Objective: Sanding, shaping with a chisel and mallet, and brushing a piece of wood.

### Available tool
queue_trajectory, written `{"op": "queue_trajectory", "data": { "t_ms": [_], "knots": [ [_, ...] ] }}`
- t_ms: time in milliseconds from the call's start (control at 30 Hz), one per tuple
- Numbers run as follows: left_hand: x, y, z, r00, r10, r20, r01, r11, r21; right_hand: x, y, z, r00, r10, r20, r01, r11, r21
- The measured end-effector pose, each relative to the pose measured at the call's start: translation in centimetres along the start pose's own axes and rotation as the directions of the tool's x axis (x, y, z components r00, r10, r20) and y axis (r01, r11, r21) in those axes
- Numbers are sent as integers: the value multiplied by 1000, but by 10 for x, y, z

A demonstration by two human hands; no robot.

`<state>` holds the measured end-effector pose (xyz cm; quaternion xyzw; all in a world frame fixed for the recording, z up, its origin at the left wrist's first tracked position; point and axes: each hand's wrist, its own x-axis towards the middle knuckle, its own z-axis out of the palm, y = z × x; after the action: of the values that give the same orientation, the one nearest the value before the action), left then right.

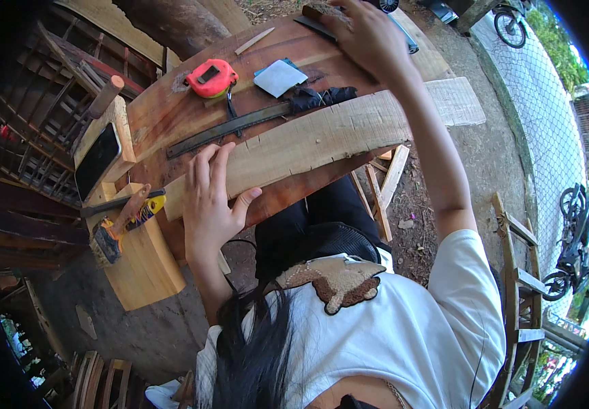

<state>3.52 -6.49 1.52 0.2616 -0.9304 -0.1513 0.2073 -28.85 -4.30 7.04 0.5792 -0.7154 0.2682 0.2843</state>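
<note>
A long pale plank with a curved near edge lies across the wooden table in front of me. My left hand rests on its left end, fingers spread and thumb apart. At the far edge of the table, my right hand reaches out with its fingers bent round the end of a dark brown wooden block. A flat dark strip lies beside that block. Beyond the plank sits a long dark blade with a black-wrapped handle. Part of my right fingers' grip is cut off by the frame's top.
A red tape measure, a pale folded pad and a thin wooden stick lie on the table. At left are a phone, a paintbrush and a thick timber block. A wooden frame stands right.
</note>
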Motion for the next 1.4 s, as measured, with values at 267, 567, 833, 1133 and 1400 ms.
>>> {"op": "queue_trajectory", "data": {
  "t_ms": [267, 567, 833, 1133, 1400],
  "knots": [
    [2, -1, 4, 998, 42, -45, -40, 998, 50, -39, 46, -21, 791, 254, 557, -137, 960, -243],
    [3, 5, -3, 1000, 0, 3, 0, 1000, 13, -50, 33, -2, 827, 196, 526, 42, 913, -405],
    [4, 12, -12, 998, -4, 55, 2, 999, 36, -54, 23, -78, 865, 166, 473, -125, 985, -117],
    [41, 75, -12, 944, 185, -273, -242, 951, -190, -92, 44, -157, 396, 47, 917, -829, 448, 335],
    [72, 155, 61, 958, 286, -33, -286, 958, 7, -105, 21, -132, 302, 127, 945, -931, 253, 263]
  ]
}}
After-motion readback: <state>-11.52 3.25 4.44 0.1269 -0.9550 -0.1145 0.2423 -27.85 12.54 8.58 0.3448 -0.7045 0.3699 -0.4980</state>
